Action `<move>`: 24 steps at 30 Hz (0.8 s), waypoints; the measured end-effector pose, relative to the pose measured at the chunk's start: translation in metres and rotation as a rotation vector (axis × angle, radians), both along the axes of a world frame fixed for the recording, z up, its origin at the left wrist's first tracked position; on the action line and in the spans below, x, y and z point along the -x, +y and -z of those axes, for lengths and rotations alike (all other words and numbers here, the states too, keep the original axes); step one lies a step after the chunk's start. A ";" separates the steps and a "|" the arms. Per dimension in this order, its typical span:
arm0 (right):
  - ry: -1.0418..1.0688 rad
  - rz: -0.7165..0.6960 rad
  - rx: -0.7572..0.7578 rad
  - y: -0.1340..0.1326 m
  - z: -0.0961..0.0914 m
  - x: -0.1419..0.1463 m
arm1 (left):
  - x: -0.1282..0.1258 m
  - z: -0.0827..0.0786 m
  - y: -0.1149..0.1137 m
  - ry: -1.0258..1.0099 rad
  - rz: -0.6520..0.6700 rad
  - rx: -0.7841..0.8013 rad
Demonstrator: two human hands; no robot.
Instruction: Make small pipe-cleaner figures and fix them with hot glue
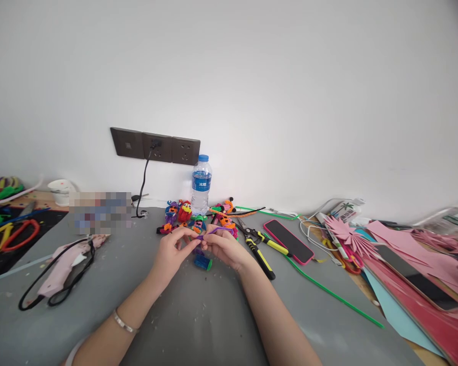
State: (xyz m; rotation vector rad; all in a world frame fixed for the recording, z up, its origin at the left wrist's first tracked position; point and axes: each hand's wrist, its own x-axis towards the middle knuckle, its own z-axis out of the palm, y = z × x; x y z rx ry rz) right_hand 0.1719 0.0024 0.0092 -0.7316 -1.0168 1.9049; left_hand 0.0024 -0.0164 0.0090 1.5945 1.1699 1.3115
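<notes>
Both my hands meet over the grey table [198,315], just in front of a row of small colourful pipe-cleaner figures [193,216]. My left hand [173,249] pinches one end of a purple pipe cleaner [216,231]. My right hand [225,246] grips the same purple pipe cleaner, which bends in a loop above its fingers. A small blue and green object [203,262] lies on the table directly under the hands. A bracelet [124,324] circles my left wrist.
A water bottle [201,184] stands by the wall under a socket strip [155,146]. Yellow-handled cutters [257,246], a pink-cased phone [288,241] and a green pipe cleaner [328,290] lie to the right, pink paper pieces [404,244] beyond. A pink glue gun [66,262] lies left.
</notes>
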 end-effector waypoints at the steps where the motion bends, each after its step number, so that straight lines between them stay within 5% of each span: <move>1: 0.002 -0.001 0.007 0.000 0.000 0.000 | 0.000 0.001 0.000 0.000 -0.011 -0.017; 10: 0.018 -0.014 -0.004 0.001 0.004 -0.003 | 0.003 0.004 0.000 0.036 -0.051 -0.133; 24: 0.073 -0.005 0.009 0.001 0.001 -0.002 | 0.004 0.003 -0.001 -0.030 -0.035 -0.083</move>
